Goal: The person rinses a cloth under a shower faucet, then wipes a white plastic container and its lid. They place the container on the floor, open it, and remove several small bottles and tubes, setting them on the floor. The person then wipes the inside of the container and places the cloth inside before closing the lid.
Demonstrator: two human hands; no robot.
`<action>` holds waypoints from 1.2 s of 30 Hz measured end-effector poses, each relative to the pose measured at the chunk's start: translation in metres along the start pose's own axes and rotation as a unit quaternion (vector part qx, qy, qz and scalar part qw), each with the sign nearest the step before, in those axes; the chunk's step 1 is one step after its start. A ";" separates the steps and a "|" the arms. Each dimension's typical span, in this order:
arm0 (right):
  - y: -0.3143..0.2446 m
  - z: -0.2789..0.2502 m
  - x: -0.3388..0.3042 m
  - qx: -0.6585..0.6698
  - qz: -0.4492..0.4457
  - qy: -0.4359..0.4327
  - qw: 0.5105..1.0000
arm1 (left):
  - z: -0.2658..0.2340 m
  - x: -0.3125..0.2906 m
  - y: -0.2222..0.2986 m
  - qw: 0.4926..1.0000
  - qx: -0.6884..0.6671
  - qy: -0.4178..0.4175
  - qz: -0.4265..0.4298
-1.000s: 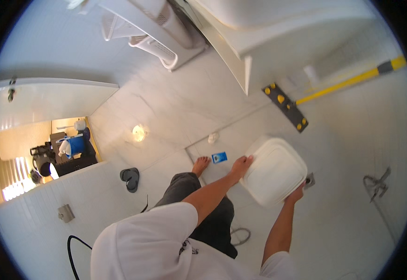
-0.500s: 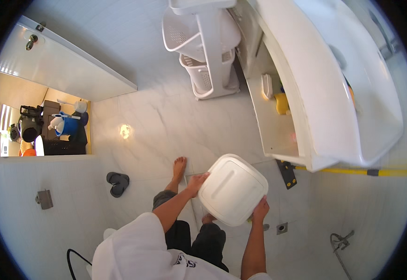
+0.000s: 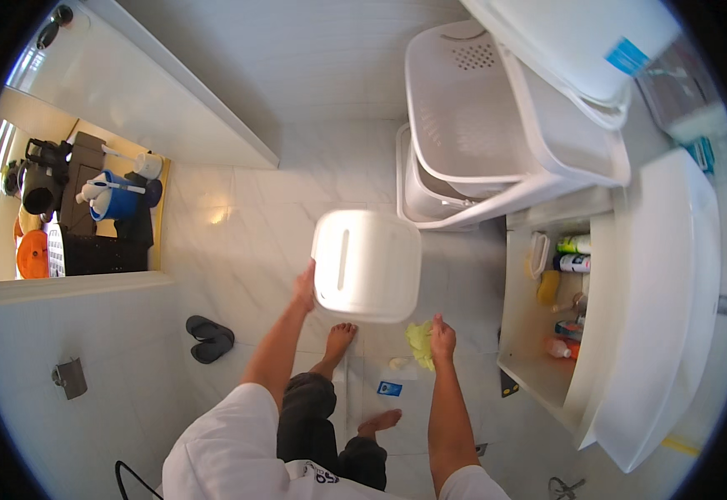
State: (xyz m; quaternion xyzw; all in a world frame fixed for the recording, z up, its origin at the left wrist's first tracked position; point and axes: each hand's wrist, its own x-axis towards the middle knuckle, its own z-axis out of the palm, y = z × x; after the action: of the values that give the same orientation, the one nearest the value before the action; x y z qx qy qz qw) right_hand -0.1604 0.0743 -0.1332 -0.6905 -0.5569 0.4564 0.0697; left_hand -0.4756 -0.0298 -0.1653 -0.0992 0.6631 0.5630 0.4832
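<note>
My left hand [image 3: 304, 286] grips the near left edge of a white, rounded-square plastic lid [image 3: 380, 267] with a long groove. The lid is held above the floor, past my feet. To its right, my right hand [image 3: 442, 340] is closed on a crumpled yellow-green cloth [image 3: 420, 343], which hangs at its left side. My right fingers are partly hidden. On the floor below are a small blue packet [image 3: 390, 388] and a pale patch or object I cannot make out.
At the far right stand white stacked baskets [image 3: 472, 108] on a rack. Beside them, an open cabinet [image 3: 538, 350] under a white sink [image 3: 672, 317] holds several bottles and a yellow sponge [image 3: 548, 287]. Dark slippers [image 3: 210, 339] lie on the left. A white door [image 3: 155, 83] stands open.
My right hand has let go of the lid and now shows apart, with the yellow-green cloth. The left hand has carried the lid farther away and left. My view has shifted too.
</note>
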 end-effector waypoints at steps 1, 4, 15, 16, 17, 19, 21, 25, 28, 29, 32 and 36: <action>-0.005 0.009 -0.003 0.003 -0.008 -0.004 1.000 | -0.013 0.024 0.010 0.999 -0.008 0.029 -0.022; 0.006 0.031 -0.001 0.016 0.023 -0.025 0.999 | 0.001 0.057 0.053 0.994 -0.089 0.045 0.048; -0.013 0.054 -0.041 0.017 0.038 -0.034 0.999 | 0.099 0.141 0.194 0.847 0.283 0.145 0.425; -0.013 0.056 -0.043 0.011 0.032 -0.036 0.999 | 0.106 0.139 0.202 0.813 0.347 0.080 0.460; -0.012 0.055 -0.045 0.005 0.027 -0.038 0.999 | 0.119 0.132 0.207 0.804 0.437 0.075 0.396; -0.017 0.054 -0.049 -0.027 0.017 -0.055 0.998 | 0.130 0.151 0.217 0.822 0.396 0.055 0.406; -0.018 0.054 -0.054 -0.029 0.022 -0.039 0.999 | 0.152 0.154 0.232 0.844 0.345 0.139 0.386; -0.011 0.048 -0.063 -0.018 0.025 0.002 1.000 | 0.168 0.164 0.283 0.748 0.422 0.190 0.475; -0.002 0.046 -0.067 -0.015 0.041 -0.003 0.999 | 0.190 0.177 0.307 0.826 0.466 0.059 0.310; -0.001 0.045 -0.067 -0.011 0.048 -0.009 0.999 | 0.193 0.181 0.309 0.812 0.496 0.046 0.304; 0.012 0.049 -0.069 -0.068 0.018 -0.001 0.997 | 0.192 0.196 0.301 0.774 0.546 0.028 0.318; 0.017 0.060 -0.069 -0.054 0.037 -0.022 0.998 | 0.195 0.204 0.290 0.747 0.543 0.037 0.381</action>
State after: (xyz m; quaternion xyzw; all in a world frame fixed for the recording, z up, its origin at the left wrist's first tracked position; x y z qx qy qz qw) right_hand -0.1880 -0.0143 -0.1394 -0.7034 -0.5558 0.4431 0.0035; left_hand -0.6731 0.3193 -0.1103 0.4205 0.8569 0.2406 0.1761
